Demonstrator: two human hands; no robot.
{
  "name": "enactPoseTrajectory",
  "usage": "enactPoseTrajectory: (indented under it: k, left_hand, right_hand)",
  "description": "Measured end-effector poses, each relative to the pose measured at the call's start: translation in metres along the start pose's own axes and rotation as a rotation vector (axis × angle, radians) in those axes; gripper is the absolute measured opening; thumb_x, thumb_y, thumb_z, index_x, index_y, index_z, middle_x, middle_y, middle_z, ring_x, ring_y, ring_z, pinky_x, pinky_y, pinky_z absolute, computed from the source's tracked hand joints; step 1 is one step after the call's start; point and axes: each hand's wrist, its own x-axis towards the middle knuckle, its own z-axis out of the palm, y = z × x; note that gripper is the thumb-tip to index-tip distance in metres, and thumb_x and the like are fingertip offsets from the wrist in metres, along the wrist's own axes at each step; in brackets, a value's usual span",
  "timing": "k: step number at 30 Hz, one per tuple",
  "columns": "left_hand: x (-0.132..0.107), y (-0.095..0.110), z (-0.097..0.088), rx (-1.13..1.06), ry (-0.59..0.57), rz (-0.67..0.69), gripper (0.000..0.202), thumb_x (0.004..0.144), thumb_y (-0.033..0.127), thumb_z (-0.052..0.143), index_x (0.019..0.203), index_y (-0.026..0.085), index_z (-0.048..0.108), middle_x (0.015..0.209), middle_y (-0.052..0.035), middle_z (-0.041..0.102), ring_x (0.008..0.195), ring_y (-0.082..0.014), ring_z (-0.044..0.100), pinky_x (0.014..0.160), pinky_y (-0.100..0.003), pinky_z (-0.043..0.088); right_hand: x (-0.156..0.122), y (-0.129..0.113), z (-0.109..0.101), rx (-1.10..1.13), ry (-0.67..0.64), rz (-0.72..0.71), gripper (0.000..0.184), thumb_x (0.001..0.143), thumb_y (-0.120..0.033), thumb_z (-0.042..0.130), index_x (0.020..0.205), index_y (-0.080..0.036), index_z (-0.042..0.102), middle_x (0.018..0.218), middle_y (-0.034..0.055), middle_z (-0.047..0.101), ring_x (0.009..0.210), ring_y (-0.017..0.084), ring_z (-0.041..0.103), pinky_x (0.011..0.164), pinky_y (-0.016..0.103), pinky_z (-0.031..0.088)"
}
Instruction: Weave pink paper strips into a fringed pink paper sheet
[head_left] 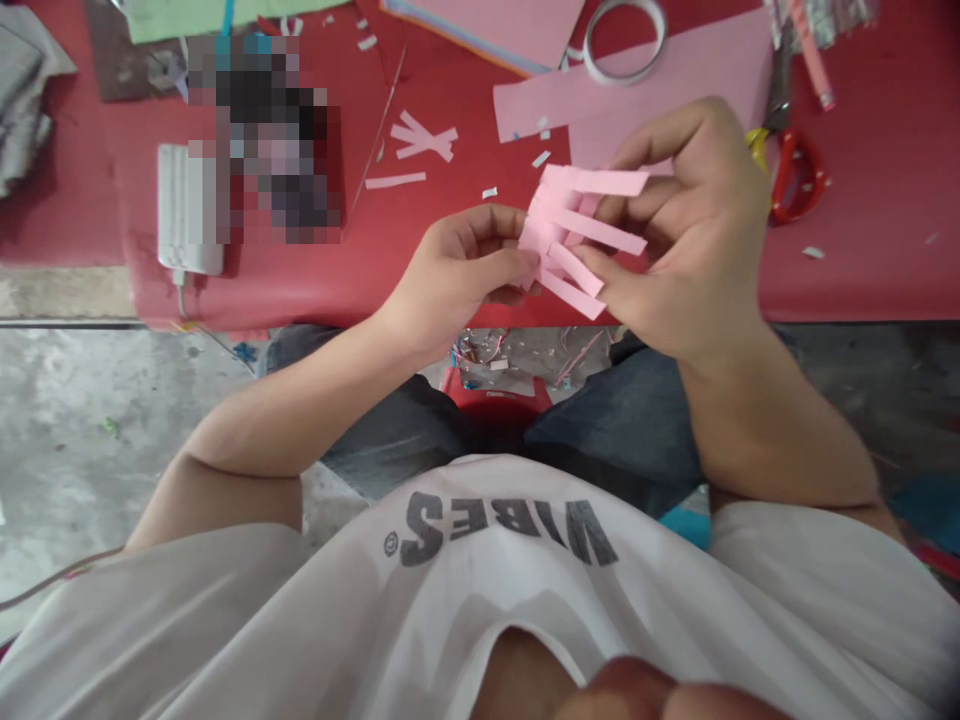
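Just above the frame's middle, the left hand (457,275) and right hand (694,240) hold a pink paper piece (551,215) with strips fanning rightward. Across the upper frame, a red table (300,285) bears loose paper strips (424,143), a tape roll (624,79) and, farther right, scissors (784,182).

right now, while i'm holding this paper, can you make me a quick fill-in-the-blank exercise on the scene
1. The left hand and right hand are at a strip-cut paper coloured ____.
2. Besides red, the handles of the scissors show ____.
3. The word printed on the shirt is ____.
4. The tabletop is ____.

Missing words: pink; yellow; VIBES; red.
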Motion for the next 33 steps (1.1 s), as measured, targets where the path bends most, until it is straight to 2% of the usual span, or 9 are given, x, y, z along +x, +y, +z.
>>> enactPoseTrajectory:
  k: [3,8,13,17,20,24,27,30,33]
  left_hand:
    - [0.0,0.001,0.001,0.132,0.052,0.077,0.002,0.091,0.014,0.072,0.09,0.016,0.074,0.08,-0.0007,0.072,0.071,-0.0088,0.068,0.067,-0.019,0.058]
    - [0.0,0.002,0.004,0.222,0.101,0.133,0.017,0.095,0.028,0.074,0.082,0.017,0.071,0.076,0.0016,0.069,0.068,-0.0065,0.067,0.066,-0.017,0.055]
    - [-0.001,0.002,0.005,0.207,0.131,0.096,0.021,0.097,0.032,0.073,0.083,0.017,0.069,0.077,0.0018,0.07,0.07,-0.0077,0.071,0.068,-0.017,0.06]
    - [-0.002,0.0,0.007,0.169,0.157,0.1,0.018,0.097,0.027,0.07,0.083,0.016,0.068,0.075,0.002,0.07,0.07,-0.0088,0.072,0.07,-0.021,0.065]
    - [-0.002,-0.003,0.008,0.116,0.166,0.062,0.018,0.098,0.027,0.069,0.084,0.016,0.067,0.076,0.002,0.071,0.07,-0.0096,0.074,0.073,-0.025,0.067]
    - [-0.001,-0.006,0.007,0.044,0.171,0.012,0.014,0.097,0.026,0.071,0.087,0.017,0.069,0.075,0.002,0.071,0.068,-0.0093,0.072,0.074,-0.027,0.069]
    - [0.001,-0.008,0.005,-0.036,0.156,-0.017,0.009,0.097,0.022,0.07,0.089,0.017,0.07,0.075,0.0023,0.07,0.068,-0.0087,0.071,0.075,-0.027,0.069]
    - [0.002,-0.01,0.003,-0.104,0.14,-0.024,0.008,0.097,0.021,0.069,0.09,0.017,0.069,0.08,0.0012,0.071,0.074,-0.0096,0.072,0.079,-0.027,0.069]
    - [0.002,-0.011,0.002,-0.118,0.122,-0.018,0.006,0.096,0.021,0.069,0.091,0.018,0.07,0.081,0.0012,0.071,0.074,-0.0098,0.072,0.08,-0.028,0.069]
  right_hand:
    - [0.002,-0.004,0.0,0.077,0.014,0.03,0.048,0.072,-0.013,0.088,0.104,-0.031,0.057,0.098,-0.0043,0.058,0.062,0.008,0.057,0.05,0.028,0.044]
    - [0.002,-0.009,-0.002,0.115,-0.027,0.04,0.056,0.071,-0.003,0.082,0.112,-0.028,0.055,0.115,-0.0007,0.057,0.059,0.006,0.058,0.047,0.027,0.044]
    - [0.002,-0.005,-0.003,0.075,-0.037,0.031,0.051,0.078,-0.011,0.082,0.117,-0.029,0.055,0.131,0.0009,0.058,0.059,0.005,0.063,0.045,0.026,0.045]
    - [0.0,0.002,-0.001,0.06,-0.041,0.078,0.054,0.081,-0.029,0.087,0.124,-0.032,0.055,0.1,-0.0027,0.069,0.063,0.013,0.069,0.044,0.026,0.048]
    - [-0.003,0.006,0.001,0.06,-0.06,0.155,0.066,0.078,-0.032,0.091,0.132,-0.031,0.053,0.067,-0.0087,0.06,0.07,0.019,0.073,0.051,0.028,0.054]
    - [-0.005,0.003,0.001,0.029,-0.04,0.159,0.079,0.07,-0.026,0.095,0.137,-0.031,0.053,0.066,-0.0101,0.059,0.075,0.021,0.075,0.058,0.03,0.057]
    - [-0.005,-0.005,0.001,-0.011,-0.017,0.119,0.072,0.073,-0.022,0.091,0.135,-0.034,0.055,0.092,-0.0047,0.07,0.076,0.018,0.073,0.058,0.03,0.057]
    - [-0.004,-0.013,0.001,-0.052,0.035,0.084,0.058,0.079,-0.016,0.083,0.128,-0.037,0.06,0.133,-0.0018,0.062,0.08,0.014,0.072,0.061,0.03,0.057]
    - [-0.003,-0.014,0.001,-0.035,0.077,0.07,0.056,0.078,-0.012,0.082,0.125,-0.036,0.061,0.133,-0.0018,0.06,0.081,0.013,0.072,0.068,0.03,0.059]
